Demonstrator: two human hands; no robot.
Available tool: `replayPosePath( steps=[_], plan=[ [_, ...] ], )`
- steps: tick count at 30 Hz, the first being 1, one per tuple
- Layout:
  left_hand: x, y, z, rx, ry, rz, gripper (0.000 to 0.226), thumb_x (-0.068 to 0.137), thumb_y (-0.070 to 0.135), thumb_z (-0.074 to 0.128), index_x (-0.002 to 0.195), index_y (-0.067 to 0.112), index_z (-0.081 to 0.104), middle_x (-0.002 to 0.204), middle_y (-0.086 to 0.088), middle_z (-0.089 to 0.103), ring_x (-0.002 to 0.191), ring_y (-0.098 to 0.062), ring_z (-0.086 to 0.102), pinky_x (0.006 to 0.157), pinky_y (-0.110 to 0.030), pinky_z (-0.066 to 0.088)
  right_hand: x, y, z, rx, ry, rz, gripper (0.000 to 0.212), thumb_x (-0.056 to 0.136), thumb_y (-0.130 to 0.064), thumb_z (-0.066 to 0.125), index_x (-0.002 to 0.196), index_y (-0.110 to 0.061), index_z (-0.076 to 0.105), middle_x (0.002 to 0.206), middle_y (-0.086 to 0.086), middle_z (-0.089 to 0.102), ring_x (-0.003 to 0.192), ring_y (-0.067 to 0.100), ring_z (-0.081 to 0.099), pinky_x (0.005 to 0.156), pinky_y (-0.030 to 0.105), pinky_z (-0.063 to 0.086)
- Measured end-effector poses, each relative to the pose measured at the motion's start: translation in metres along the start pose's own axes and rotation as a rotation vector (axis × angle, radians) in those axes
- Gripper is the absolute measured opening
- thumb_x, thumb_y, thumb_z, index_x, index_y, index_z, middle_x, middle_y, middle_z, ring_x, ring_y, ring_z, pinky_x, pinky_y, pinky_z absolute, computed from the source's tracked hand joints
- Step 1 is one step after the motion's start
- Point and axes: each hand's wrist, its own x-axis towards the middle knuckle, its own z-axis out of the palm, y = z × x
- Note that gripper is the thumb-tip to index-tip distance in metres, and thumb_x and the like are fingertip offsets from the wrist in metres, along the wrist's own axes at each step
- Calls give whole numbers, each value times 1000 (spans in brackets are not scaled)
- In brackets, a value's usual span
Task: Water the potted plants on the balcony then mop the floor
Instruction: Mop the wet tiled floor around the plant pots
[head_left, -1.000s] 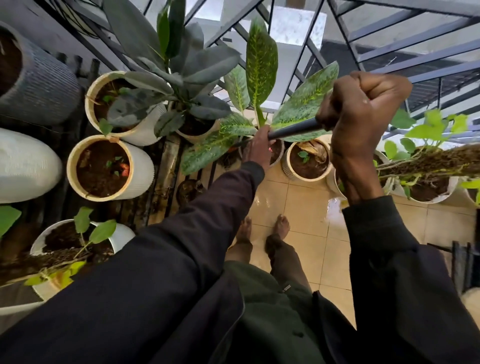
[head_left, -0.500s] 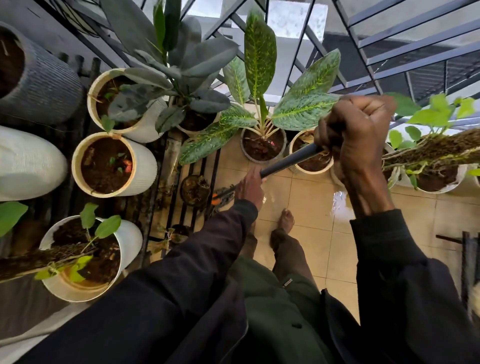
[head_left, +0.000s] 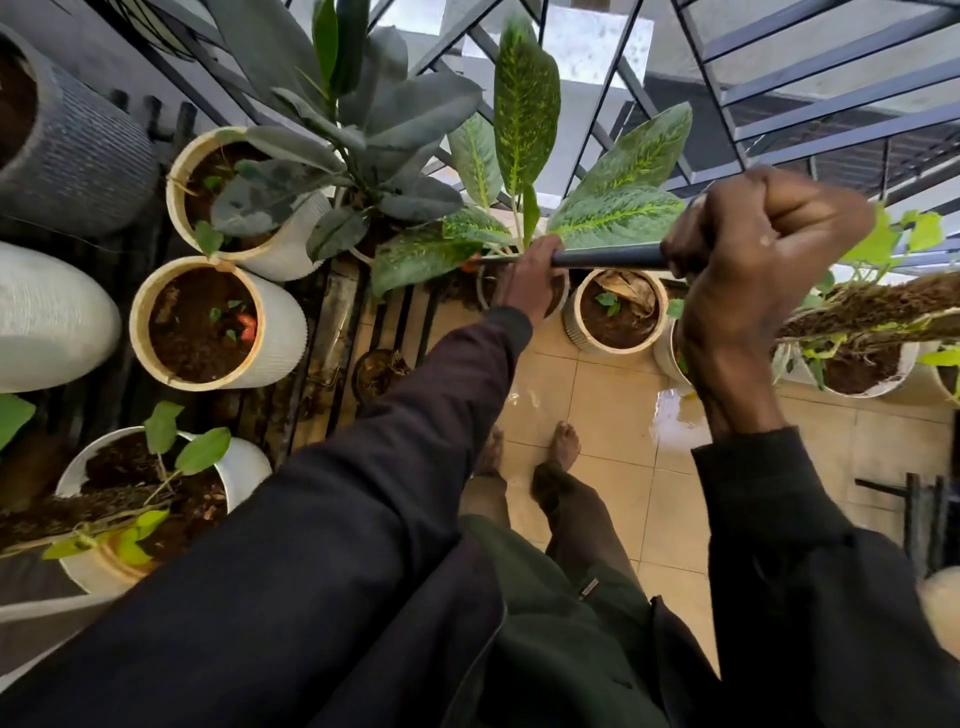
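**A:** Where is the pole?

**B:** The thin dark round pole (head_left: 608, 258) runs nearly level across the view. It passes just above the small ribbed white pot with a dry brown leaf on its soil (head_left: 575, 325) (I'll place everything from that pot).

**A:** And the hands?

**B:** They are apart, and both are clamped on the pole. The left hand (head_left: 524, 278) wraps it just left of the pot, at the end of an outstretched dark sleeve. The right hand (head_left: 753, 260) is fisted round it to the pot's right, raised close to the camera. A bit of orange shows on the pole past the left hand, but leaves hide the rest, so I cannot tell what is there.

**A:** The floor?

**B:** The glossy beige tiled floor (head_left: 613, 410) spreads out on the near side of the pot, with a wet sheen near its right. Two bare feet (head_left: 563, 441) stand on it, nearer the person than the pot.

**A:** Anything else?

**B:** A yellow-speckled green-leaved plant (head_left: 618, 218) rises just behind and left of the pot. A cream-rimmed ribbed white planter of dark soil (head_left: 283, 338) sits well to its left. The black metal railing (head_left: 779, 93) is beyond it.
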Motion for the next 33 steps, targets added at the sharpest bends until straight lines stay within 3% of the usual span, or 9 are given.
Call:
replayPosePath(
  steps=[6,11,18,22,26,30,33],
  plan=[
    [-10,-3,11,2,10,-30,12,95,-4,54,103,3,59,97,-19,67,88,-35,65,66,-33,34,-3,3,-9,28,-43,64,49,80,1,58,45,-33,53,42,-15,44,37,26,42,47,32,36],
    [-37,3,21,57,8,-65,19,98,1,54,114,8,59,109,-16,69,97,-38,68,78,-48,55,8,-8,-25,42,-42,141,47,78,1,54,40,-27,49,38,-15,38,33,21,31,46,27,32],
    [-112,-14,37,114,-44,-152,30,101,9,55,131,13,55,125,-10,66,112,-33,65,90,-47,52,-10,-4,-52,108,-175,231,40,76,-1,53,47,-26,45,41,-13,32,33,18,31,48,27,33],
    [-129,-13,29,87,2,-131,28,101,9,57,128,14,57,118,-7,68,108,-26,67,90,-43,56,-18,-10,-48,152,-251,166,48,80,4,52,47,-32,51,45,-17,37,34,22,36,47,31,34],
    [-97,-2,8,42,86,-108,25,99,5,59,123,11,60,114,-9,69,102,-32,68,81,-47,56,-11,-18,-31,147,-237,83,48,81,4,54,49,-32,53,45,-12,39,36,23,42,43,37,34],
    [-61,-3,-4,13,119,-26,25,97,-4,56,119,7,62,109,-12,70,97,-35,70,78,-49,58,-12,-13,-13,91,-218,-3,51,81,5,56,49,-35,59,48,-21,48,39,25,48,44,42,39],
    [-35,-3,-14,-29,99,-5,28,93,-11,55,115,3,64,109,-14,70,99,-35,68,82,-47,54,-22,-2,0,-29,-160,-14,40,82,-2,59,48,-23,56,45,5,48,39,34,44,40,48,35]
  ],
)
